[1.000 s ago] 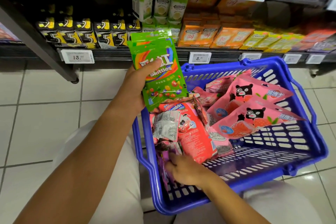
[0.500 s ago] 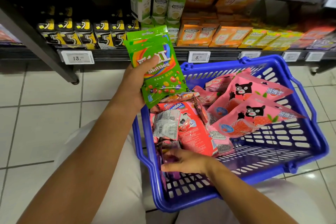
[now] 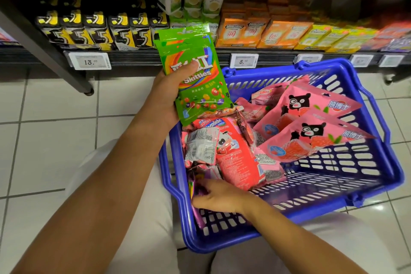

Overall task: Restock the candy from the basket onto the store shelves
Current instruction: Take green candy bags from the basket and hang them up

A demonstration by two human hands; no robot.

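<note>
Now the left hand (image 3: 164, 98) grips green Skittles bags (image 3: 195, 78); the right hand (image 3: 219, 198) closes on a purple packet (image 3: 196, 184) in the blue basket (image 3: 367, 198).

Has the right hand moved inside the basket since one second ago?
Yes. The right hand has slid toward the blue basket's near-left corner, its fingers now on a purple packet there.

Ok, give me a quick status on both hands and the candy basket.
Left hand gripping green Skittles bags, raised over blue basket rim. Right hand down in basket, fingers on purple packet. Pink bags still unshelved. Nothing blocking.
</note>
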